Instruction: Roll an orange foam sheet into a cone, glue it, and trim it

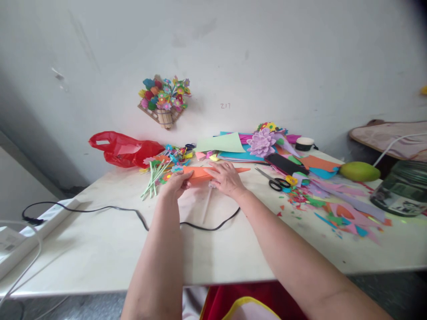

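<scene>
A long orange craft sheet (199, 173), folded or seen nearly edge-on, is held just above the table between my hands. My left hand (177, 182) pinches its left end between thumb and fingers. Farther along, my right hand (227, 178) grips the sheet, its fingers over the upper edge and thumb lower down; a pointed orange end sticks out past it. Below the sheet lies a thin translucent stick (207, 203). Scissors (276, 183) with black handles rest right of my right hand. Left of my left hand is a bunch of pale green stems (154, 178) with craft flowers.
A black cable (207, 228) crosses the table (100, 249) from a power strip (50, 218). At the back lie a red plastic bag (128, 149), a pale green sheet (222, 143) and a phone (287, 164). Colourful scraps (347, 213), a green mango-like fruit (360, 171) and a glass jar (402, 189) occupy the right.
</scene>
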`<action>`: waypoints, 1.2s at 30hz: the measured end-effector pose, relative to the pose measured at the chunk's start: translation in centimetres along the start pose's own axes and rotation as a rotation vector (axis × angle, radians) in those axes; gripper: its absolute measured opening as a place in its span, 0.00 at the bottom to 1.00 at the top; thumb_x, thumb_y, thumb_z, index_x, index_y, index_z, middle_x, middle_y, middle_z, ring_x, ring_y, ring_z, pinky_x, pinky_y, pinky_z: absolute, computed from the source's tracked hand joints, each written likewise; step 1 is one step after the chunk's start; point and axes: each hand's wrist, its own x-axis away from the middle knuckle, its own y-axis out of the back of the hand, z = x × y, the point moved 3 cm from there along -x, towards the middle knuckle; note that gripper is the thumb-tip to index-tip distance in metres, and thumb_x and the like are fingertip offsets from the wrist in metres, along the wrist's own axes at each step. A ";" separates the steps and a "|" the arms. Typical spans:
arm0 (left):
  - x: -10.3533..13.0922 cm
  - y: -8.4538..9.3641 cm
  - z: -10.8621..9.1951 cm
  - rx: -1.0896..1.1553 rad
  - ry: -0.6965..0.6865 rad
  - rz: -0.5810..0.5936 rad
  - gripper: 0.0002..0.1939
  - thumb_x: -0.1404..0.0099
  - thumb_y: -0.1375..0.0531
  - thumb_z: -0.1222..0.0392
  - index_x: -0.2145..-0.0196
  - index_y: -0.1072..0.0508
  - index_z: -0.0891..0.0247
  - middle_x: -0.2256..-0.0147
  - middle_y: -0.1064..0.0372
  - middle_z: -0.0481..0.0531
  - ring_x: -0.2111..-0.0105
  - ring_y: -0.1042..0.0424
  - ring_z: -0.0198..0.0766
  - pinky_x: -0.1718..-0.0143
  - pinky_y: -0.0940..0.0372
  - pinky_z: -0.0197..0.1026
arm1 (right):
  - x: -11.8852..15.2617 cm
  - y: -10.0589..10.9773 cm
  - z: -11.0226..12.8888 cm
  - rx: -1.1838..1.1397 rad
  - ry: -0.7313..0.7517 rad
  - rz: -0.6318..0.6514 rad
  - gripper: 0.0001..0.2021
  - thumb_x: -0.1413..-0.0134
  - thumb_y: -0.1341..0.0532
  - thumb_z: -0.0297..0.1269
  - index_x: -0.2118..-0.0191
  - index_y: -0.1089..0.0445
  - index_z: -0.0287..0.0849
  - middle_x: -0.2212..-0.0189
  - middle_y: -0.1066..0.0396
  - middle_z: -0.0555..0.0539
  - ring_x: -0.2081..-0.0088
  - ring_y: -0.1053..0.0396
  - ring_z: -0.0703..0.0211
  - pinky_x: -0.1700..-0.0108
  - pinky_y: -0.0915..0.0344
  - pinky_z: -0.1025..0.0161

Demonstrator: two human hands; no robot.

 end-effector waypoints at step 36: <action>0.4 -2.1 -1.1 -0.087 -0.297 0.062 0.13 0.47 0.37 0.58 0.68 0.34 0.69 0.76 0.31 0.50 0.78 0.27 0.36 0.77 0.30 0.35 | 0.3 0.3 -0.7 0.045 -0.102 -0.174 0.23 0.52 0.47 0.31 0.47 0.38 0.39 0.42 0.46 0.43 0.44 0.48 0.51 0.41 0.65 0.47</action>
